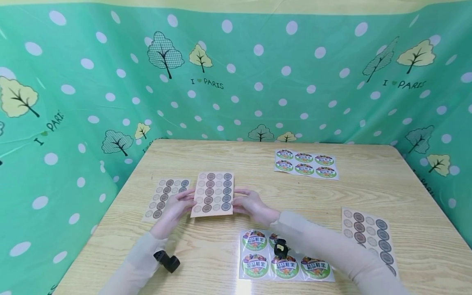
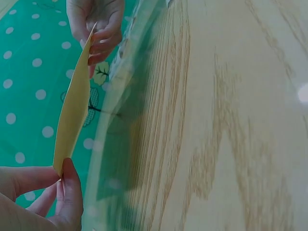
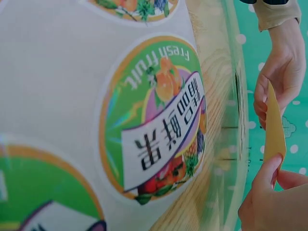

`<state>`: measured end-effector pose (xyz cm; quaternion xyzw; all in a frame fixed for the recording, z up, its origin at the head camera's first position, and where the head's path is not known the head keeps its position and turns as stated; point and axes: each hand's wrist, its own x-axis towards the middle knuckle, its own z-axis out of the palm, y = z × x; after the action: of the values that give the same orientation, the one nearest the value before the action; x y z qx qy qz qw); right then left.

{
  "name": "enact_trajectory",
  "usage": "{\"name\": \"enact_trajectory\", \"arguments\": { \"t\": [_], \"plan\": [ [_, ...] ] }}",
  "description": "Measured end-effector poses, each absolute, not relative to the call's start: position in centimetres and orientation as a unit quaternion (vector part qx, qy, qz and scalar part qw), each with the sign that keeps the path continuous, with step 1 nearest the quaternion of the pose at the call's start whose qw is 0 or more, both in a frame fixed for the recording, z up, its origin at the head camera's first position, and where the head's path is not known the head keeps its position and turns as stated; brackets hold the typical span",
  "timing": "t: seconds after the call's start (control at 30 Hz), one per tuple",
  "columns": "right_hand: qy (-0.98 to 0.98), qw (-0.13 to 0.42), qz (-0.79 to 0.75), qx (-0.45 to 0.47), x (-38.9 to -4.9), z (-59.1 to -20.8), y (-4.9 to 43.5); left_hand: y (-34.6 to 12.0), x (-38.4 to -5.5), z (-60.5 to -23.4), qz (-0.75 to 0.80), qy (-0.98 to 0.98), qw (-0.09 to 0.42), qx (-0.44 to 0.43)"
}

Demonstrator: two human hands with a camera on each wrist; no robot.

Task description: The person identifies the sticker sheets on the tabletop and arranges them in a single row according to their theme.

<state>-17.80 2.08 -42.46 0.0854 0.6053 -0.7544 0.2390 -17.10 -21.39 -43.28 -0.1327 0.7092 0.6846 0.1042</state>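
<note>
Between both hands is a sticker sheet [image 1: 214,192] of tan paper with columns of round brown, grey and pale stickers. My left hand [image 1: 179,205] pinches its left edge between thumb and fingers. On the opposite edge, my right hand [image 1: 251,206] pinches it the same way. Seen nearly edge-on, the sheet [image 2: 73,113] bows slightly and is held above the table in the left wrist view. The right wrist view also has the sheet [image 3: 275,130] between the two hands. A similar round-sticker sheet [image 1: 162,196] lies behind the left hand, partly covered by it.
A glossy fruit-label sheet [image 1: 255,255] lies under the right forearm, partly hidden. Another fruit-label sheet [image 1: 306,164] is at the back of the wooden table [image 1: 368,180]. A further round-sticker sheet [image 1: 365,229] lies at the right. Green dotted cloth [image 1: 236,73] hangs behind.
</note>
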Motion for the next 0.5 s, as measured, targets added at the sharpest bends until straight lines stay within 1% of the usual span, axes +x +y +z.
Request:
{"name": "enact_trajectory", "arguments": {
  "t": [0.17,0.33,0.5],
  "plan": [
    [0.607,0.239,-0.753,0.083,-17.6,-42.8,1.6,-21.9,-17.0,-43.4,0.691,0.703,0.111,-0.123],
    [0.607,0.244,-0.753,0.075,-17.3,-43.0,1.4,-22.5,-17.2,-43.8,0.688,0.703,0.122,-0.131],
    [0.603,0.251,-0.753,0.076,-17.2,-43.1,0.9,-22.9,-17.0,-43.9,0.683,0.708,0.116,-0.135]
  ]
}}
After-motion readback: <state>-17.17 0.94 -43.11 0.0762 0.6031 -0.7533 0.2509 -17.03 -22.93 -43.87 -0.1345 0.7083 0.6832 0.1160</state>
